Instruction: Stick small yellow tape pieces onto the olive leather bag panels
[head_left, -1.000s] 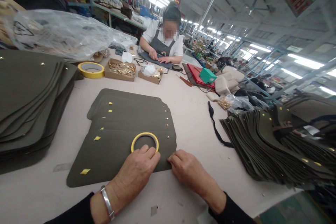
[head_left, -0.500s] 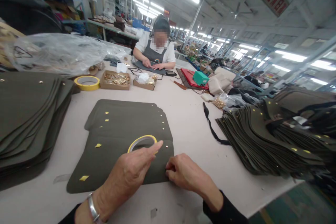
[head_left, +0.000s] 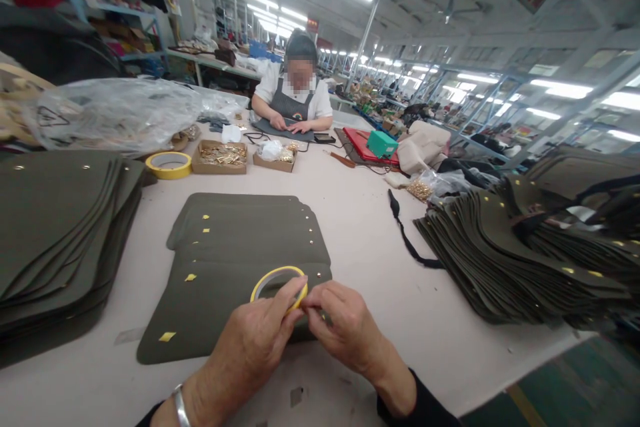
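My left hand grips a thin roll of yellow tape, thumb and fingers closed on its near right side. My right hand is pinched at that same side of the roll, its fingertips against the tape's edge; the bit between them is mostly hidden. Both hands are over the near right part of a dark olive panel lying flat on the table. The panel bears several small yellow tape pieces on its left and small metal studs along its right edge.
Stacks of olive panels lie left and right. Farther back are another tape roll, a box of brass-coloured hardware, a black strap and a green box. A co-worker sits opposite, hands on dark material.
My right hand has moved left and up from the panel's right edge to the tape roll. My left hand and the roll have shifted slightly right.
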